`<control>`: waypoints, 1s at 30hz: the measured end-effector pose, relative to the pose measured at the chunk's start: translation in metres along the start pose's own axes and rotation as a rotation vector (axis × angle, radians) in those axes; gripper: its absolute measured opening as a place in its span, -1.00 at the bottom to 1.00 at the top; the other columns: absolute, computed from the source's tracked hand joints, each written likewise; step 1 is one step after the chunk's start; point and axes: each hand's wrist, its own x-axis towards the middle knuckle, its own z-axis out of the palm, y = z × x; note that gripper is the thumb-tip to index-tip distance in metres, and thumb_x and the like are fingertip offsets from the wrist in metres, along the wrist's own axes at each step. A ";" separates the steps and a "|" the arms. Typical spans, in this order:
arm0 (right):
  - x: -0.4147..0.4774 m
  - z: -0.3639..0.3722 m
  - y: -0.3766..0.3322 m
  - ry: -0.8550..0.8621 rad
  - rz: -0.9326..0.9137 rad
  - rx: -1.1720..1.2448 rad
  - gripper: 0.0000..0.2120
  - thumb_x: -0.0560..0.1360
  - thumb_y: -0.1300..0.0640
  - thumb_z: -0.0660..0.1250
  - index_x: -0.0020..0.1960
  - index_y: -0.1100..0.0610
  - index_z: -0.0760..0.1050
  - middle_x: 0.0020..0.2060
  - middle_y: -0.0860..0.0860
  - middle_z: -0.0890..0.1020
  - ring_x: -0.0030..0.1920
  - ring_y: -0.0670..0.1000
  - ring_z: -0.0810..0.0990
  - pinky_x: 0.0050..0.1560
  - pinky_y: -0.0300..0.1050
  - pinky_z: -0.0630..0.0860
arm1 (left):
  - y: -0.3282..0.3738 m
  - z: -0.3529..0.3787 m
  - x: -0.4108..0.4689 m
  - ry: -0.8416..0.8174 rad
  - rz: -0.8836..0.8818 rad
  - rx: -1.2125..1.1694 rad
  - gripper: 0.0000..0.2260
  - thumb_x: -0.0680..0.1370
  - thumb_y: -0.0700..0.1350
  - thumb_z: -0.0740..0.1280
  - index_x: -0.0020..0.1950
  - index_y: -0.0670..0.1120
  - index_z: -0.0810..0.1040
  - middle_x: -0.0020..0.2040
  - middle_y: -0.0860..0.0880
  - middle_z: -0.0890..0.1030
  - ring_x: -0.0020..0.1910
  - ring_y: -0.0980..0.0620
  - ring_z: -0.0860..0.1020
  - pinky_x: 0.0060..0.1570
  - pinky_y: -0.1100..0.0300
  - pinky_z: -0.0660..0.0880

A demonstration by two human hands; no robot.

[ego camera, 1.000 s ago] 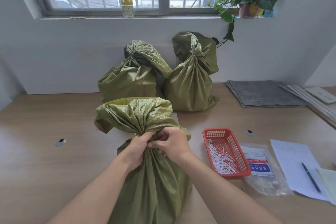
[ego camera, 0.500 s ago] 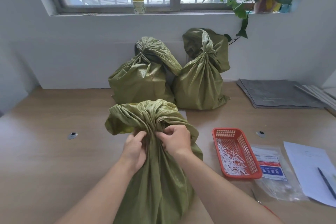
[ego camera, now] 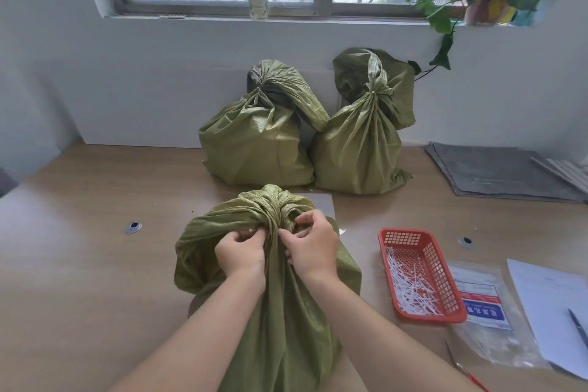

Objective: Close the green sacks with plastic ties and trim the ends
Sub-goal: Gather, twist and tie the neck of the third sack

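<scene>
Both hands, left (ego camera: 243,251) and right (ego camera: 310,245), grip the gathered neck of the sack (ego camera: 280,312). Risk: loosened grip lets gathers spread before tying.

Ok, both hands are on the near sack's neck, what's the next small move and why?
Probably pinch the gathered neck of the near sack with the left hand alone and send the right hand toward the white strips in the red basket: no tie shows plainly round this neck, while the back left sack and back right sack look cinched.
</scene>
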 end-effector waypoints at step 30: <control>0.019 -0.026 0.029 -0.442 -0.147 0.155 -0.78 0.44 0.30 0.57 0.05 0.10 0.74 -0.10 -0.01 0.78 -0.04 -0.01 0.77 0.09 -0.11 0.67 | 0.020 -0.034 0.026 -0.611 0.661 0.470 -0.84 0.38 -0.33 0.61 -0.18 -0.09 0.76 -0.20 0.03 0.76 -0.17 0.05 0.73 0.04 0.03 0.66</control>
